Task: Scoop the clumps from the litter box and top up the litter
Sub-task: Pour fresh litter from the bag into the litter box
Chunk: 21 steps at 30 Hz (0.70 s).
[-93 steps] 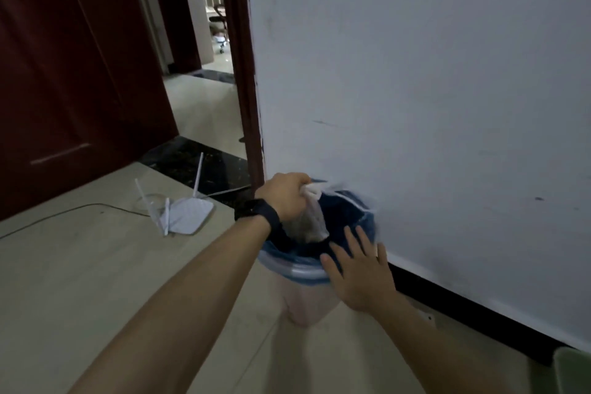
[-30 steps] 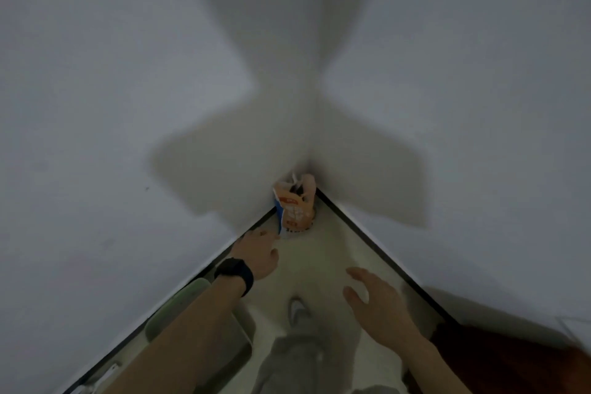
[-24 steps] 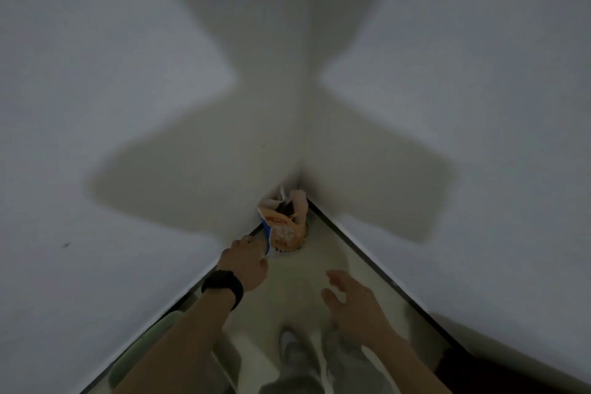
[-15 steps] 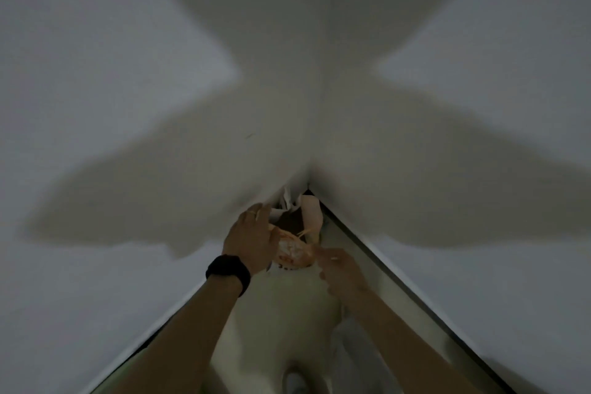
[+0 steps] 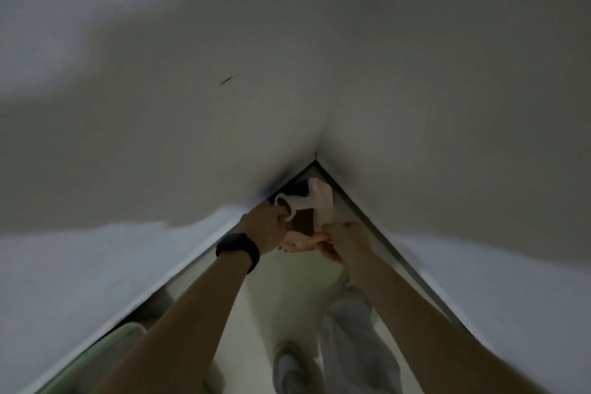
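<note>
An orange, white and blue litter bag (image 5: 319, 205) stands on the floor in the corner where two white walls meet. My left hand (image 5: 267, 227), with a black watch on the wrist, grips the bag's top edge on its left side. My right hand (image 5: 343, 238) pinches the bag's near right edge. The bag's mouth is pulled apart between the two hands, dark inside. The pale green litter box (image 5: 105, 358) shows only as a rim at the lower left, under my left forearm; its contents are hidden.
White walls close in on both sides, with a dark baseboard (image 5: 377, 227) along the right one. Pale floor (image 5: 256, 304) runs back from the corner. My grey trouser leg and a shoe (image 5: 291, 368) are at the bottom centre.
I have turned from the bin to the corner and bent closer to it. Both hands have reached the litter bag and taken hold of its top, pulling the mouth apart.
</note>
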Motion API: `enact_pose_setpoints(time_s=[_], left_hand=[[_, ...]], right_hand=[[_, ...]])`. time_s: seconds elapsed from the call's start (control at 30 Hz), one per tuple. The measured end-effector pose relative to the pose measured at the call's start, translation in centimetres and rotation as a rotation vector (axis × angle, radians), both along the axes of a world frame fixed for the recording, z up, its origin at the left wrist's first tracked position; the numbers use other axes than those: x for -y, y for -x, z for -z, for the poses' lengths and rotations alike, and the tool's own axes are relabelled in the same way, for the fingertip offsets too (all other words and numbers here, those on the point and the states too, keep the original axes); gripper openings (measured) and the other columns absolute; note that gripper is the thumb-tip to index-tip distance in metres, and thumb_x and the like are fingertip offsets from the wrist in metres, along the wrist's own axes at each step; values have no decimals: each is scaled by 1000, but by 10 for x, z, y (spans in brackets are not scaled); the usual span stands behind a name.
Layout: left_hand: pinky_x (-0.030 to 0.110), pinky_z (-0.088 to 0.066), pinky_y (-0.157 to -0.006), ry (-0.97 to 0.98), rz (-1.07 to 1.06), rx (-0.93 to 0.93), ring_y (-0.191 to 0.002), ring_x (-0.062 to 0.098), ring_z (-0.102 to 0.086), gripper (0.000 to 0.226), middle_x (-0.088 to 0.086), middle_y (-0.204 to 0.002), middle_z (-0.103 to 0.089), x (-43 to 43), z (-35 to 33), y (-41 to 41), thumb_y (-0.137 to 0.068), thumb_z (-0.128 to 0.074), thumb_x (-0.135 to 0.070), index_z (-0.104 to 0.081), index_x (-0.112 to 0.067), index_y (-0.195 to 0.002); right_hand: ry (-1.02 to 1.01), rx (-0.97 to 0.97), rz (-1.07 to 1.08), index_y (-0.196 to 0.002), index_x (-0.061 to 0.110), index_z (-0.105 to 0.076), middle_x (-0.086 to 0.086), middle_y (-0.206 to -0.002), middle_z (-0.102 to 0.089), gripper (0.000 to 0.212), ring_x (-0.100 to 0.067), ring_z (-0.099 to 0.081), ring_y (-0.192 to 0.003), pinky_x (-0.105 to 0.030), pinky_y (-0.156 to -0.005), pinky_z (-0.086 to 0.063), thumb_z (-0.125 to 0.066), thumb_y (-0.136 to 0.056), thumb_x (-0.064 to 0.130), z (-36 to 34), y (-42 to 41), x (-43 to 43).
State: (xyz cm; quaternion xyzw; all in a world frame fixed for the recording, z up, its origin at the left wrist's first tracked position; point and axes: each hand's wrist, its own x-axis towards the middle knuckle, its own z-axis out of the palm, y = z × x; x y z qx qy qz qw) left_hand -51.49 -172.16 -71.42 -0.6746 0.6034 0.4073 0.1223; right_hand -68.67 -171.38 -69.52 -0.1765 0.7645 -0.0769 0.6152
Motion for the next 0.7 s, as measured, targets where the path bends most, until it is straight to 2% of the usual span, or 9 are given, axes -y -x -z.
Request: enact_pose_setpoints(time_s=[0.07, 0.17, 0.27, 0.4, 0.47, 0.53, 0.57, 0.63, 0.7], left_hand=[[36, -34, -103, 54, 27, 34, -128, 29, -38, 55, 6, -138, -39, -18, -12, 9, -85, -42, -51, -56, -17, -126], [43, -25, -112, 7, 166, -22, -137, 26, -26, 81, 2, -147, -29, -37, -27, 32, -67, -49, -68, -48, -23, -135], [38, -37, -104, 55, 247, -2, -123, 23, -44, 56, 2, -131, -47, -47, -21, 44, -83, -55, -55, -50, -20, -126], [37, -41, -96, 149, 206, 75, -118, 25, -46, 32, 8, -133, -50, -52, -12, 44, -98, -41, -27, -53, -13, -125], [37, -41, -94, 137, 186, 29, -116, 26, -48, 31, 8, -127, -54, -55, -16, 39, -101, -39, -24, -53, -13, -126], [35, -42, -92, 135, 223, -5, -111, 27, -51, 30, 8, -118, -59, -61, -23, 36, -102, -40, -21, -55, -14, -127], [34, -41, -91, 148, 252, -6, -111, 27, -52, 30, 8, -116, -60, -67, -28, 34, -101, -41, -19, -55, -14, -128], [33, -37, -94, 156, 256, 12, -115, 26, -50, 33, 4, -119, -59, -80, -42, 29, -100, -41, -19, -53, -17, -131], [33, -36, -96, 153, 165, 30, -117, 23, -50, 33, 1, -121, -59, -95, -58, 21, -99, -40, -21, -54, -21, -129]], right_hand=[[-39, 86, -55, -84, 10, -65, -14, -88, -75, 12, -27, -73, -83, -35, -75, -57, -65, -89, 20, -7, -2, -8], [-34, 56, -216, -77, 15, -72, -8, -83, -75, 11, -23, -70, -79, -37, -77, -58, -70, -75, 26, -5, -3, -20], [-45, 43, -259, -77, 16, -75, -6, -88, -76, 28, -23, -70, -87, -37, -79, -55, -75, -56, 35, -5, 7, -22], [67, 60, -245, -88, 14, -71, -12, -105, -70, 26, -25, -63, -92, -40, -83, -52, -78, -69, 30, -10, 35, -16], [267, -146, -447, -120, 13, -55, -16, -133, -49, 53, -25, -57, -103, -39, -84, -53, -79, -74, 18, -7, 52, -11], [468, -134, -652, -152, 25, -21, 0, -154, -16, 101, -12, -38, -128, -24, -90, -45, -83, -73, 15, 0, 62, -4], [518, -104, -790, -155, 29, -11, 7, -156, -9, 107, -3, -26, -133, -16, -94, -38, -83, -76, 19, 2, 63, 1], [637, -130, -1164, -152, 27, -31, 3, -153, -32, 74, -4, -35, -132, -11, -97, -35, -70, -89, 26, 4, 58, 5], [764, -277, -1386, -118, 17, -69, -9, -116, -68, 27, -18, -63, -103, -20, -86, -47, -67, -91, 20, -6, 48, -1]])
